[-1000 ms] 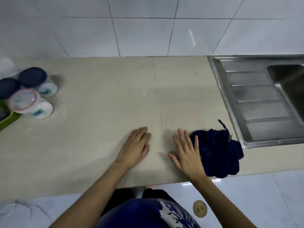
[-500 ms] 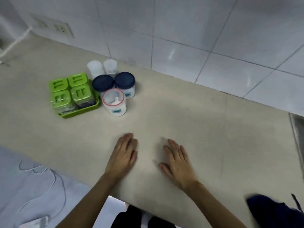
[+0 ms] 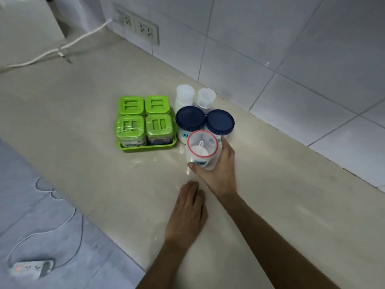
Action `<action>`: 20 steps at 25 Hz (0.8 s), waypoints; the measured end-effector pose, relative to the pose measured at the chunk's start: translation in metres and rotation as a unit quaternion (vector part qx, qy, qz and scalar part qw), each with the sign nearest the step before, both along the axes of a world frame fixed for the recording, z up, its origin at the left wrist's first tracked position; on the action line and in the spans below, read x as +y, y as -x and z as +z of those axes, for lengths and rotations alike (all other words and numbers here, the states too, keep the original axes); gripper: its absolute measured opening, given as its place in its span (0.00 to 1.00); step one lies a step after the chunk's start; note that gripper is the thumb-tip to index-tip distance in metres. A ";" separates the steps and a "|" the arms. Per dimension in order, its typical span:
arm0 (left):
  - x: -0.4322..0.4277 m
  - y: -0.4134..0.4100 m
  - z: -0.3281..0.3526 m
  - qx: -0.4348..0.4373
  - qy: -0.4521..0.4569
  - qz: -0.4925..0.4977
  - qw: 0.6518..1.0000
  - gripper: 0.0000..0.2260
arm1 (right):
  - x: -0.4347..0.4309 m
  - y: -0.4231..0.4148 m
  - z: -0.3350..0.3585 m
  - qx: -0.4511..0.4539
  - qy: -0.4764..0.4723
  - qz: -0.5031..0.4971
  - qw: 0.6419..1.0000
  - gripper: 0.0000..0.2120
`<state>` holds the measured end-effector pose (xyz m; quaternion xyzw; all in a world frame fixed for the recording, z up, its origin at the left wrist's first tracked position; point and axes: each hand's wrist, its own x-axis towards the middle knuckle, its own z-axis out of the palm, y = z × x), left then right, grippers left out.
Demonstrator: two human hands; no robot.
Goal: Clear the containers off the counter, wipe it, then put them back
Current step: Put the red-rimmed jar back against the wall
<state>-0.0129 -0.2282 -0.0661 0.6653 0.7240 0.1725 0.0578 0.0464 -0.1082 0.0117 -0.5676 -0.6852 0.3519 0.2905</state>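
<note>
Beige stone counter lies under my left hand, which rests flat near the front edge, fingers together, holding nothing. Half a second ago both palms lay flat there; now my right hand has reached forward and wrapped round the red-rimmed clear jar, thumb on its near side, fingers curled round its right wall, a white scoop visible inside. So I judge the clearing is only beginning: nothing has left the counter yet. Just behind that jar stand two blue-lidded jars, touching each other, with a green tray of four green-lidded boxes to their left. Two small white cups sit farthest back, near the tiled wall.
</note>
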 end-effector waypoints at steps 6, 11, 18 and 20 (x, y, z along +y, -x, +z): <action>0.000 -0.001 0.005 -0.020 0.033 -0.001 0.999 0.21 | 0.002 0.023 -0.019 0.071 -0.029 -0.067 0.995 0.45; -0.007 -0.002 0.012 -0.066 -0.011 0.004 0.998 0.13 | -0.002 -0.032 -0.015 0.105 -0.012 -0.108 0.988 0.43; 0.031 -0.113 0.024 -0.086 -0.095 -0.186 0.974 0.15 | -0.014 -0.250 -0.006 0.058 -0.038 -0.273 0.960 0.41; 0.062 -0.167 0.026 -0.071 -0.100 -0.241 0.963 0.15 | -0.005 -0.304 -0.005 0.032 -0.045 -0.315 0.947 0.42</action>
